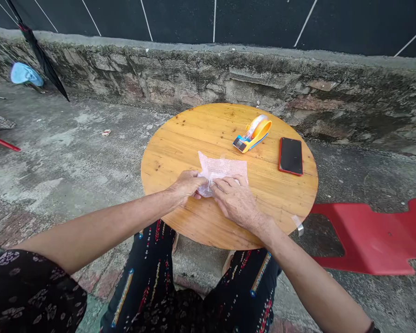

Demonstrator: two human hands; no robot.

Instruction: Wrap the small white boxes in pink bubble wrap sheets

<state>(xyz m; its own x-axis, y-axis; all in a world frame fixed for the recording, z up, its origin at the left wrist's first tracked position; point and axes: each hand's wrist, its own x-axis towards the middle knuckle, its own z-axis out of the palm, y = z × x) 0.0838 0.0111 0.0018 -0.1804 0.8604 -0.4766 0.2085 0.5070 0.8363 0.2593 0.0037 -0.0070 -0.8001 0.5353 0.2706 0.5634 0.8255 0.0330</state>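
A sheet of pinkish, see-through bubble wrap [234,167] lies on the round wooden table [180,138], partly folded over toward me. Whatever may be inside the fold cannot be made out. My left hand [189,186] grips the fold's left end, thumb on top and fingers beneath. Flat across the right part of the fold rests my right hand [237,199], its fingers stretched out and pressing down. Beyond the wrap stands a yellow and blue tape dispenser [253,134] with a roll of clear tape in it.
A phone [291,156] in a red case lies at the table's right. One strip of tape [298,225] hangs off the right front edge. Beside the table is a red plastic chair [374,236]. A folded umbrella [41,53] leans near the low stone wall [194,78].
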